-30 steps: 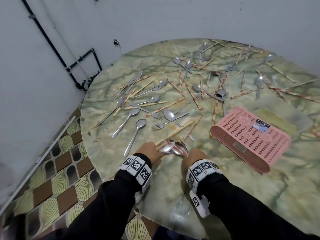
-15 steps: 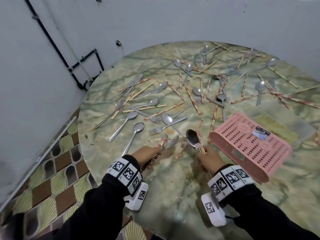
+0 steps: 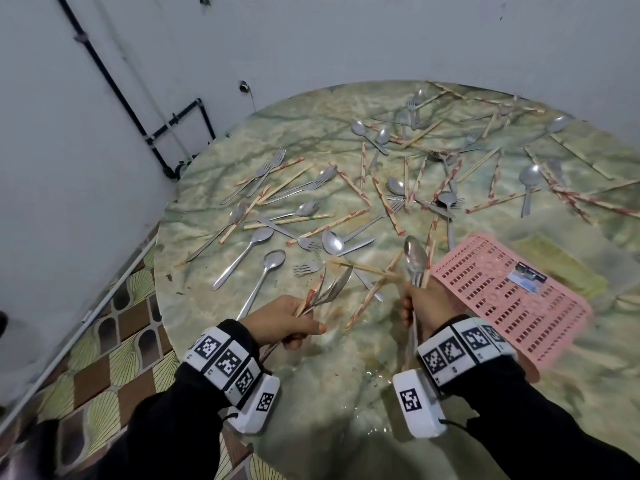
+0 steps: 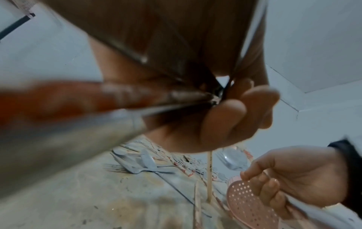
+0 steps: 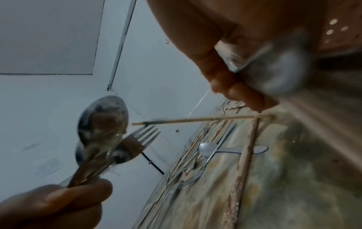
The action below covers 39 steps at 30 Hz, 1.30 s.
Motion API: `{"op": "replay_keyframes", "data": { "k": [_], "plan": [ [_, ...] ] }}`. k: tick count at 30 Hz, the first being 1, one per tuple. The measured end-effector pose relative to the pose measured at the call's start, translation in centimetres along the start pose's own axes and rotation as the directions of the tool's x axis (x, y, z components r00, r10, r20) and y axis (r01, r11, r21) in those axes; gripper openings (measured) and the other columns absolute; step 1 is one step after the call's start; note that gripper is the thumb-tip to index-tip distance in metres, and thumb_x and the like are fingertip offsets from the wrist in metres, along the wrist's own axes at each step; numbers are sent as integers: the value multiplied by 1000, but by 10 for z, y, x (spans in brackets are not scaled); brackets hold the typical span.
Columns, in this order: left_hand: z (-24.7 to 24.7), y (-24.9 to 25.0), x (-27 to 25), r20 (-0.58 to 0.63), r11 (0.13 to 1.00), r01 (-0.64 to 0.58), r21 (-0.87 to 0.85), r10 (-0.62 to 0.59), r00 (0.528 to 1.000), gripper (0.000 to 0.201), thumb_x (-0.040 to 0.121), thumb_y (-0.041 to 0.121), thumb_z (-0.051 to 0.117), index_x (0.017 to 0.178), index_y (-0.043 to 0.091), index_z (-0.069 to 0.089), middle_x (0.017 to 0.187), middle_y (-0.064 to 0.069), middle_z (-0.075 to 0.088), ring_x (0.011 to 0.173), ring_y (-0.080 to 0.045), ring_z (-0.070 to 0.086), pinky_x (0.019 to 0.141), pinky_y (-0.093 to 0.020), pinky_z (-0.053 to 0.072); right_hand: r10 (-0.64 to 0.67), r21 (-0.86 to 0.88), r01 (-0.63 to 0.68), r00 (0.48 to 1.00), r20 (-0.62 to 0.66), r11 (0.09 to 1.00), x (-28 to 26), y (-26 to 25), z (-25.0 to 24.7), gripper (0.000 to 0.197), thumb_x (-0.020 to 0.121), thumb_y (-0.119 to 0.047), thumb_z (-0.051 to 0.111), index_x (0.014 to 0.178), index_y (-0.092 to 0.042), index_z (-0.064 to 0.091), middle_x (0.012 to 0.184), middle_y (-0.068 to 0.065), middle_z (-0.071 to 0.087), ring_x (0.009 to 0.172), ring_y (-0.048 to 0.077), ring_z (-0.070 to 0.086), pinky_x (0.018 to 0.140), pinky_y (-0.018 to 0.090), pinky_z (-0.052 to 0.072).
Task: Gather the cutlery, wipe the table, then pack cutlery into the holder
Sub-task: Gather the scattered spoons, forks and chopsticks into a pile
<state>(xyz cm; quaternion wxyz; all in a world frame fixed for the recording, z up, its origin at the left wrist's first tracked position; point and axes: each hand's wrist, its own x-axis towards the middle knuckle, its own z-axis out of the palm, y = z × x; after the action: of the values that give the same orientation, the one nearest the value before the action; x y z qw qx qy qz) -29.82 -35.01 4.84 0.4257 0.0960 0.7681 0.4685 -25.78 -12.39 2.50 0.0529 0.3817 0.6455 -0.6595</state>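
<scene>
My left hand (image 3: 294, 323) grips a bundle of spoons, a fork and chopsticks (image 3: 329, 289) just above the near part of the round green marble table (image 3: 346, 382). In the right wrist view the bundle's spoon (image 5: 103, 120) and fork (image 5: 141, 139) stand out clearly. My right hand (image 3: 420, 306) holds an upright spoon (image 3: 415, 258) with chopsticks beside it. The pink slotted holder (image 3: 502, 296) lies on its side just right of that hand. Several spoons, forks and chopsticks (image 3: 381, 188) lie scattered over the far half.
A yellow-green cloth (image 3: 561, 265) lies behind the holder. Loose chopsticks (image 3: 367, 296) lie between my hands. A grey wall with black pipes (image 3: 173, 126) stands close on the left, and the table's edge (image 3: 159, 271) drops to a tiled floor.
My hands, together over one pile a second ago, have drawn apart, each with its own bundle. The right hand's spoon has turned upright.
</scene>
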Motion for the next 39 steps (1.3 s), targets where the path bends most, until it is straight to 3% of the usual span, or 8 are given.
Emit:
{"op": "replay_keyframes", "data": {
  "k": [5, 8, 16, 21, 26, 33, 36, 39],
  "plan": [
    [-3, 6, -10, 22, 999, -52, 5, 52, 998, 50, 83, -1, 63, 45, 20, 38, 35, 6, 40, 33, -7, 42, 42, -18, 37, 63, 26, -63, 998, 1, 998, 7, 4, -4, 27, 90, -4, 46, 64, -13, 41, 35, -3, 37, 33, 15, 36, 39, 19, 31],
    [-19, 15, -20, -169, 996, -42, 73, 54, 984, 37, 80, 5, 68, 55, 13, 41, 38, 4, 43, 34, -5, 43, 41, -17, 39, 95, 90, -102, 993, 72, 991, 4, 3, -5, 24, 94, -6, 42, 70, -10, 43, 50, 4, 40, 41, 18, 40, 38, 21, 36],
    [-62, 43, -38, -580, 867, 121, 483, 213, 786, 34, 79, 22, 72, 59, 14, 45, 49, -2, 48, 38, -10, 48, 42, -20, 35, 117, 38, -119, 992, 54, 992, 11, 9, -13, 27, 93, -4, 43, 67, -12, 42, 42, -1, 37, 32, 13, 34, 37, 22, 29],
    [-49, 62, -3, -616, 829, -52, 557, 454, 644, 13, 80, 18, 69, 72, 18, 60, 53, 10, 44, 51, -6, 40, 48, -22, 26, 109, 0, -109, 994, -23, 994, 8, 0, -7, 18, 88, -2, 51, 75, -13, 46, 42, -2, 43, 29, 7, 38, 30, 18, 29],
    [-71, 56, 14, -472, 703, 12, 711, 464, 750, 13, 79, 21, 69, 77, 11, 62, 59, 5, 49, 62, -19, 47, 52, -23, 30, 70, -9, -71, 994, -84, 997, 12, 1, 6, 11, 86, -12, 60, 95, -12, 53, 70, 2, 49, 56, 12, 46, 46, 22, 36],
    [-103, 20, 14, -324, 597, 11, 802, 419, 848, 14, 81, 33, 66, 84, 19, 64, 76, -2, 65, 79, -26, 61, 62, -31, 39, 217, 184, -205, 975, -43, 961, 45, -5, 39, 41, 81, -44, 66, 58, -13, 49, 37, -4, 41, 26, 9, 35, 37, 20, 29],
    [-98, 6, 19, -230, 551, -12, 834, 369, 901, 12, 83, 30, 63, 76, 27, 54, 75, 7, 54, 82, -21, 59, 63, -27, 34, 256, 255, -244, 966, -15, 936, 60, -2, 53, 46, 85, -39, 62, 49, -15, 46, 29, -6, 38, 23, 8, 34, 35, 20, 28],
    [-93, -7, 27, -163, 514, -16, 858, 302, 939, 8, 84, 32, 60, 89, 26, 60, 86, 8, 58, 85, -14, 56, 65, -24, 33, 265, 256, -245, 963, -45, 935, 67, 1, 64, 47, 86, -30, 62, 44, -17, 49, 27, -6, 39, 22, 7, 34, 41, 25, 29]
  ]
}}
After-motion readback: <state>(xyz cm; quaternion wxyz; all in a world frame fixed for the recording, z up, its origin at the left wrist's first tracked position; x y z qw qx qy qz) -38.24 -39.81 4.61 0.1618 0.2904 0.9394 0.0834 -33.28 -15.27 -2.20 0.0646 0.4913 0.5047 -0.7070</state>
